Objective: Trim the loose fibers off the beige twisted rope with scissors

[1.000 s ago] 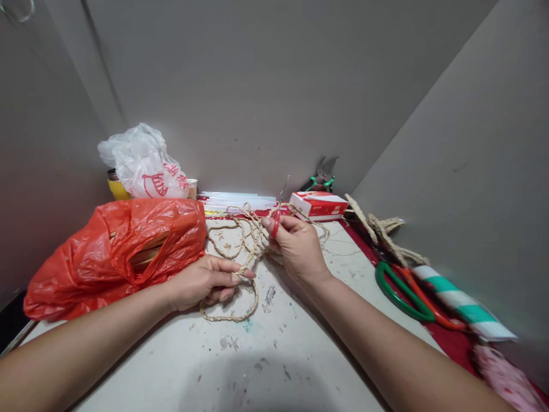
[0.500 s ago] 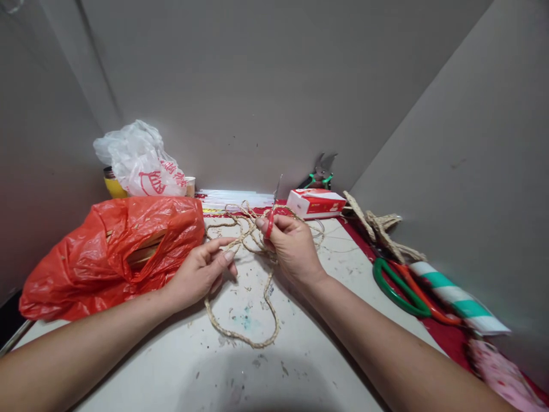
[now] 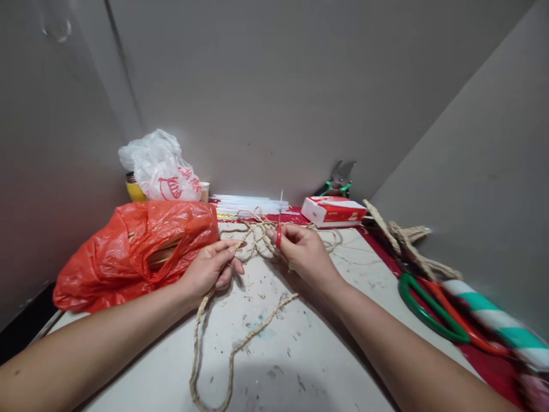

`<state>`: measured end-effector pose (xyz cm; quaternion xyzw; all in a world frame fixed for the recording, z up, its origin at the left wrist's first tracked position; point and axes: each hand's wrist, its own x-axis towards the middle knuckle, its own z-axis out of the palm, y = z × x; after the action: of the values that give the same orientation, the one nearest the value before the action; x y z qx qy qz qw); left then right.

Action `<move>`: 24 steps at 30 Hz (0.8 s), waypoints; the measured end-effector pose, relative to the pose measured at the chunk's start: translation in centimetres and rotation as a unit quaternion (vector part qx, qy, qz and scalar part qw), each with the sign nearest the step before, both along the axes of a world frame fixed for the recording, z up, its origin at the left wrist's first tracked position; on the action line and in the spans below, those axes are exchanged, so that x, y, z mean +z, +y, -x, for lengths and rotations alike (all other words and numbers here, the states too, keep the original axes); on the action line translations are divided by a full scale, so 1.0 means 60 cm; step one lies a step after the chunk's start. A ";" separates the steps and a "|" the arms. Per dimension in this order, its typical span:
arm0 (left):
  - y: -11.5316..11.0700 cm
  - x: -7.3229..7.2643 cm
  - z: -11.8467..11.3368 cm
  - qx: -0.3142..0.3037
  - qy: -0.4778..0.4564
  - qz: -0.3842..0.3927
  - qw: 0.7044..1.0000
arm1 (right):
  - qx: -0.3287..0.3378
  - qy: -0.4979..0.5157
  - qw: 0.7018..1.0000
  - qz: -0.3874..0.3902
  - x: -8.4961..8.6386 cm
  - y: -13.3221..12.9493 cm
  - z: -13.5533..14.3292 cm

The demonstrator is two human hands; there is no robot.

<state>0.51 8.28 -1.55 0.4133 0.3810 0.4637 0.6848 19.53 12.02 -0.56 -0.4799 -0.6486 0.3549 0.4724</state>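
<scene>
My left hand (image 3: 218,266) pinches a braided straw rope (image 3: 197,343) between thumb and fingers, left of centre. From under that hand the rope drops in a long loop toward the near edge and bends back up to the middle. My right hand (image 3: 302,249) is closed around small red-handled scissors (image 3: 279,229), whose blades point up and away. More coils of the rope lie between and behind both hands. Whether the right fingers also grip rope is hard to see.
An orange-red plastic bag (image 3: 128,246) bulges at the left. Behind are a white bag (image 3: 158,166), clear sticks (image 3: 253,205), a red-white box (image 3: 333,212) and pruning shears (image 3: 339,180). Green-handled (image 3: 431,309) shears, straw braids (image 3: 407,240) and a striped roll (image 3: 497,320) line the right.
The view has shifted, so surroundings appear farther right and slightly lower. The rope loop on the table now hangs longer and nearer, with one end lying loose by the middle.
</scene>
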 end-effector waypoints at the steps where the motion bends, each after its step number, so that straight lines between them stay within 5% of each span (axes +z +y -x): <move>1: 0.002 0.000 0.002 0.019 -0.001 -0.005 1.000 | 0.002 -0.049 0.999 -0.022 0.001 -0.002 -0.001; 3: 0.006 0.001 0.005 0.048 -0.002 -0.012 0.999 | 0.007 -0.195 0.977 -0.091 0.003 -0.008 -0.001; 6: 0.007 0.004 0.007 0.078 -0.002 -0.016 0.997 | 0.013 -0.439 0.878 -0.189 0.006 -0.020 0.002; 10: 0.006 0.004 0.006 0.093 -0.006 -0.016 0.996 | -0.004 -0.547 0.801 -0.243 0.009 -0.028 0.006; 24: 0.005 0.000 0.004 0.081 -0.003 -0.023 0.996 | -0.017 -0.591 0.775 -0.224 0.006 -0.033 0.022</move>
<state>0.25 8.58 -1.57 0.3956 0.4003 0.5278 0.6362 18.20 10.02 -0.18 -0.4868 -0.8530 -0.1617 0.0963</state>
